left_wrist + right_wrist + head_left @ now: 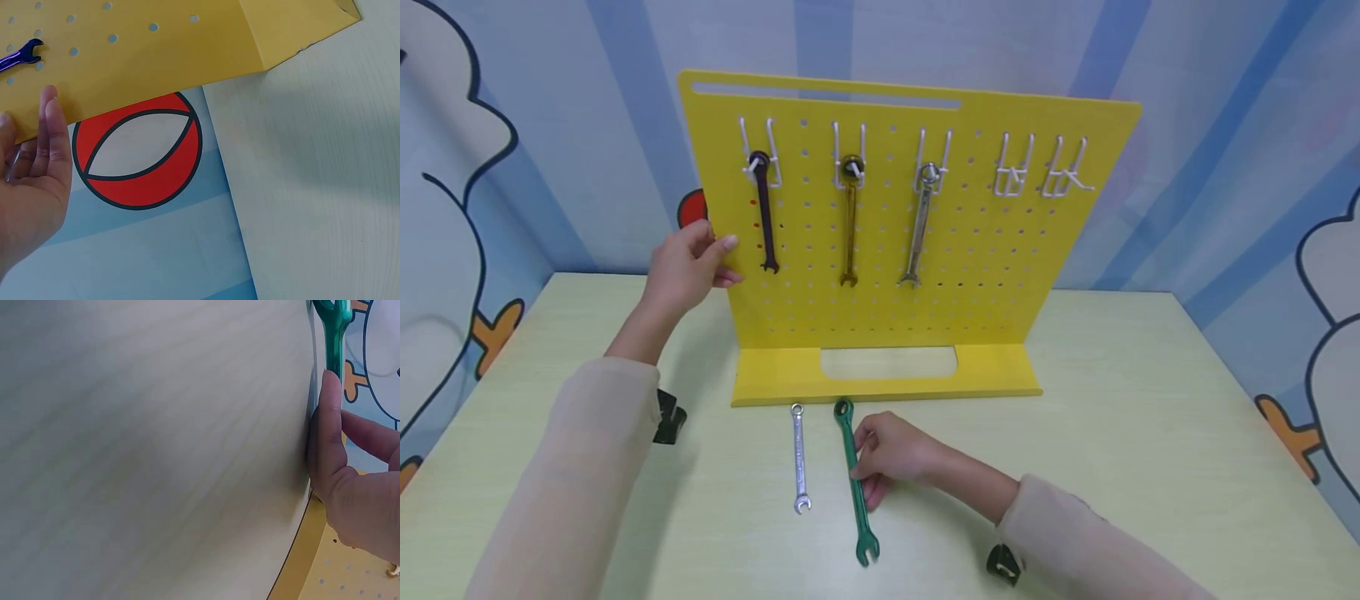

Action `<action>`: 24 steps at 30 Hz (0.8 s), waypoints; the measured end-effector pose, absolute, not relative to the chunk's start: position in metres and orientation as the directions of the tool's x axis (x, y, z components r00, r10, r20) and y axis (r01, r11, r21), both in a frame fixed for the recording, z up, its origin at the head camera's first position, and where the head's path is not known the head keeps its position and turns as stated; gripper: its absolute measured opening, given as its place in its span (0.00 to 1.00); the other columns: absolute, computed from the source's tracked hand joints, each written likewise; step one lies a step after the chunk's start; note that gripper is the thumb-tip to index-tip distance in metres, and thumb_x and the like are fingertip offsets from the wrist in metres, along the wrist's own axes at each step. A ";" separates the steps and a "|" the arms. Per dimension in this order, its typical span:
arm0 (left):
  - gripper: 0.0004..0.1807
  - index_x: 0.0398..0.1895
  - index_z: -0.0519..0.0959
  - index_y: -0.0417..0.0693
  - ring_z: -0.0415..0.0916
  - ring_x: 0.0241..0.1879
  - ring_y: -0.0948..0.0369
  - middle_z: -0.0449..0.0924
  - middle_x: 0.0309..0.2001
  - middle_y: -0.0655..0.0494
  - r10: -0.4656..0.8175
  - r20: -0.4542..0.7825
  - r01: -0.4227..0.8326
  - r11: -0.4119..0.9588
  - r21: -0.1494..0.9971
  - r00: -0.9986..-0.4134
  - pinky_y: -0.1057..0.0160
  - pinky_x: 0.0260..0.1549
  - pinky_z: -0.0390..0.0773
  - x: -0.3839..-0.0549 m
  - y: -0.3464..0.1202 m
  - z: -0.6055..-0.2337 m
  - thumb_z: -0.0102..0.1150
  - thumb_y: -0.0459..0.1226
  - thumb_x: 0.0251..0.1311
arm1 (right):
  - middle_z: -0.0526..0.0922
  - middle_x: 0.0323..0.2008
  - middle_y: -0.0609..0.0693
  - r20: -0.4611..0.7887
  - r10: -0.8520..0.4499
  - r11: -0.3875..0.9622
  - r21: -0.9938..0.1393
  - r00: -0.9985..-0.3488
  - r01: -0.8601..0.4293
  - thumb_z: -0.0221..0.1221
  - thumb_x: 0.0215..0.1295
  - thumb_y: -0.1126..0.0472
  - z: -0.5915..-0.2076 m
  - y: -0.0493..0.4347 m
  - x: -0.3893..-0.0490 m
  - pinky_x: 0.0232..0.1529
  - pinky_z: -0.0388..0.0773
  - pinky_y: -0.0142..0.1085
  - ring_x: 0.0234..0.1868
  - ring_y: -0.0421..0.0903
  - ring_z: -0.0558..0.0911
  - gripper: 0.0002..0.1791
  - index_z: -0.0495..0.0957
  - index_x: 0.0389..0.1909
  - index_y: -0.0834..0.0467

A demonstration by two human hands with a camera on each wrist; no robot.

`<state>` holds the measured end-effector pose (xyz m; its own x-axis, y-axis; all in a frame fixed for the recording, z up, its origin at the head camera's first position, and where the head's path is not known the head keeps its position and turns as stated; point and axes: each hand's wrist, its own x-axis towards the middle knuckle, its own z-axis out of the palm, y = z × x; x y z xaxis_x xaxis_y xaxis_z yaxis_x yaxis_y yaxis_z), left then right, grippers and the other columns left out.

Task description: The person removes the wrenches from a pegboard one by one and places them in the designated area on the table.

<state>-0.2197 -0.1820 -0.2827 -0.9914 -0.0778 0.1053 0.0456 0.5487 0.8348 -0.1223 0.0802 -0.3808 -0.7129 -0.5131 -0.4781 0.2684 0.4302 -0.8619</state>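
Note:
My left hand (681, 265) holds the left edge of a yellow pegboard (880, 317), also seen in the left wrist view with the hand (37, 181) at its edge. On the table in front of the board, my right hand (891, 454) pinches a green combination wrench (855, 483) by the middle of its shaft. The wrench's open end points toward me, its ring end toward the board. In the right wrist view that hand (350, 469) is on the green wrench (335, 344). Left of it lies a smaller silver wrench (800, 458).
From white hooks on the board hang a black wrench (765, 212), a gold-coloured wrench (851, 225) and a silver wrench (919, 225). Two more hooks, one being this hook (1013, 171), carry nothing at the right. A patterned curtain (895, 42) stands behind the pale table (1120, 417).

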 end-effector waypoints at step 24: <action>0.18 0.33 0.62 0.39 0.81 0.27 0.59 0.71 0.34 0.44 -0.079 0.093 0.036 0.538 0.842 -0.992 0.72 0.26 0.79 -0.220 -0.182 -0.282 0.47 0.47 0.64 | 0.79 0.21 0.61 -0.485 -0.442 0.478 -0.839 -0.755 0.260 0.59 0.54 0.76 -0.378 0.072 -0.121 0.18 0.80 0.38 0.17 0.53 0.81 0.13 0.67 0.37 0.67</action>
